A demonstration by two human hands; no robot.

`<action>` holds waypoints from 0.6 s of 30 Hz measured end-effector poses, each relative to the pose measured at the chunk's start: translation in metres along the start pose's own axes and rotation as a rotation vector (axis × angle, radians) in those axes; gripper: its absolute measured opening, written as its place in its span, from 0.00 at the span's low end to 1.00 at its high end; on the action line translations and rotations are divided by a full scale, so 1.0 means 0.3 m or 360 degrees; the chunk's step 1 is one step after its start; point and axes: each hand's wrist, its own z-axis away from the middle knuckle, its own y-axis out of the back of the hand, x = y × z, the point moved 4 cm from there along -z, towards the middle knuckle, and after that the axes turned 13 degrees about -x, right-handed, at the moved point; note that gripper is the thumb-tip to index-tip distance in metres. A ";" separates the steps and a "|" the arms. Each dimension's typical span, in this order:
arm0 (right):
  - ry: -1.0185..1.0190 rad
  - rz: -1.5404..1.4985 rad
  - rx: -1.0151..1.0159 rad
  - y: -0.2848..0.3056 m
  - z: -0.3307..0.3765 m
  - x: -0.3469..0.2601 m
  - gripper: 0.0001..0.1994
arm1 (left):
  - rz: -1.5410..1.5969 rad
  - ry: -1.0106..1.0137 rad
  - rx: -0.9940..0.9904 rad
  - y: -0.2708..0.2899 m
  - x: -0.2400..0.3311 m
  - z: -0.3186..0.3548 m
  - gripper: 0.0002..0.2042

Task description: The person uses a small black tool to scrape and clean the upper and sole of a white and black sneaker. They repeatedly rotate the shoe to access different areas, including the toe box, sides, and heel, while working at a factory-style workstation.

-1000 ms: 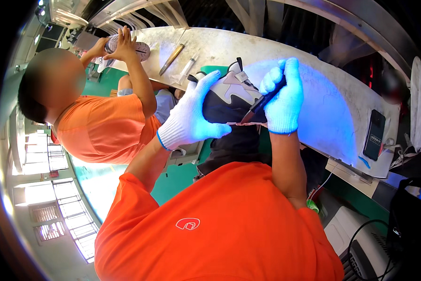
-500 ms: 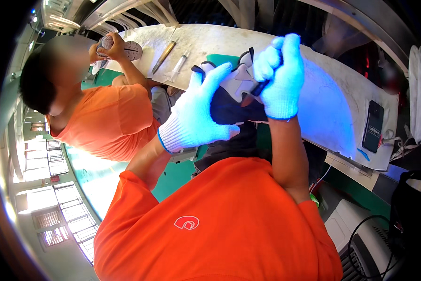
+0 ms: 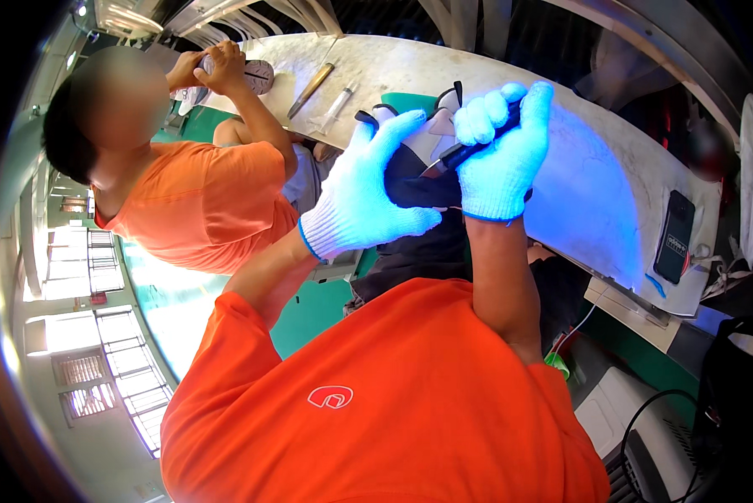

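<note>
Both gloved hands clasp shoe (image 3: 414, 180) above workbench edge (image 3: 594, 268)

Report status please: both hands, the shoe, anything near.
Left hand grips black shoe. Right hand closed on dark tool, tip at shoe. Co-worker sits at the left, apart; phone lies on bench.

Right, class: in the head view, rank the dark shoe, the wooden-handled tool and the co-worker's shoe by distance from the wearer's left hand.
1. dark shoe, held in the left hand.
2. wooden-handled tool, lying on the bench, up-left.
3. co-worker's shoe, at the far left end, in that person's hands.
</note>
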 end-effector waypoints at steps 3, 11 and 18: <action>0.0006 0.0007 0.0292 -0.019 0.003 0.012 0.25 | 0.0064 0.0021 0.0030 0.002 0.003 0.011 0.55; -0.0021 0.0232 0.0183 -0.034 0.015 -0.025 0.22 | 0.0023 0.0009 -0.0015 0.000 0.029 0.031 0.55; 0.0050 0.0510 0.0097 0.090 0.025 -0.125 0.23 | 0.0181 -0.0018 -0.0030 0.010 -0.027 -0.001 0.56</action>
